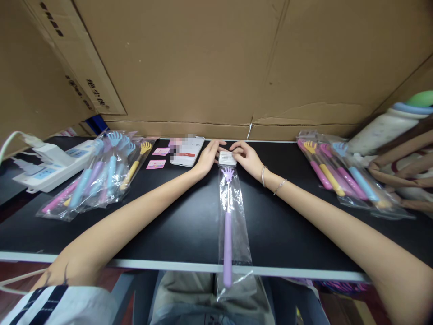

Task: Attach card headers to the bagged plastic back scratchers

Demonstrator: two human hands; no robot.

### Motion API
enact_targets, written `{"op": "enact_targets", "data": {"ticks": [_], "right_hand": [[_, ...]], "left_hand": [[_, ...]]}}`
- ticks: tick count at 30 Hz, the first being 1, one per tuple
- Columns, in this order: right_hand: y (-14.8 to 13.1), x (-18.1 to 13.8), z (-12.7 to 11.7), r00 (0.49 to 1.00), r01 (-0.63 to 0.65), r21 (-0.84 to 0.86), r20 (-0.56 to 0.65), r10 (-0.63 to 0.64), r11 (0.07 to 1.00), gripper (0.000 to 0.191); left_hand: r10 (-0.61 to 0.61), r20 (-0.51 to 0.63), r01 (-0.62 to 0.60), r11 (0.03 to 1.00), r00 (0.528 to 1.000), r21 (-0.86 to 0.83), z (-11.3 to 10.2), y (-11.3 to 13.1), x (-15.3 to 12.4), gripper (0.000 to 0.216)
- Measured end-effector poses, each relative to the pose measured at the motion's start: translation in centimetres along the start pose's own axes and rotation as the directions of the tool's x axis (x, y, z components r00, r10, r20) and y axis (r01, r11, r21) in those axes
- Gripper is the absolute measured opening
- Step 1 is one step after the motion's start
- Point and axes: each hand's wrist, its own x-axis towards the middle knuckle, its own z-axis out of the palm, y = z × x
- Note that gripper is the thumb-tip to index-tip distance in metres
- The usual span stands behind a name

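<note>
A purple back scratcher [228,234] lies in a clear plastic bag [241,225] in front of me, its hand-shaped head pointing away and its handle reaching past the table's near edge. At the bag's top end is a whitish, shiny flap [227,158]. My left hand [208,158] rests on its side along the flap's left edge, fingers stretched out. From the right, my right hand [248,157] holds the flap's corner with bent fingers and thumb; the fingertips are partly hidden.
Bagged back scratchers in several colours lie in a left pile [111,171] and a right pile [348,174]. Near my left hand are a phone [186,155] and small pink cards [156,164]. A power strip [74,155], a bottle [382,128] and a cardboard wall [209,63] border the black table [162,225].
</note>
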Motion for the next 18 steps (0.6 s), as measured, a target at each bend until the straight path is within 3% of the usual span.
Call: {"op": "enact_targets", "data": {"ticks": [3,8,12,18], "right_hand": [[-0.16,-0.12,0.05,1.0,0.028,-0.029,0.005,-0.028,0.999,0.013],[-0.41,-0.22,0.04,0.998,0.053,-0.096,0.037,-0.049,0.994,0.012],[-0.47,-0.2,-0.19,0.998,0.005,-0.017,0.066,-0.004,1.0,0.015],[-0.67,-0.15,-0.2,0.999,-0.024,-0.04,0.02,0.025,0.999,0.02]], "left_hand": [[0.019,0.001,-0.019,1.0,1.0,0.012,0.0,-0.25,0.13,0.018],[0.076,0.017,-0.077,0.996,0.997,0.036,-0.05,-0.55,0.3,0.025],[0.094,0.016,-0.094,0.995,0.995,0.028,-0.04,-0.53,0.33,0.024],[0.086,0.019,-0.086,0.996,0.996,0.021,-0.01,-0.24,0.2,0.023]]}}
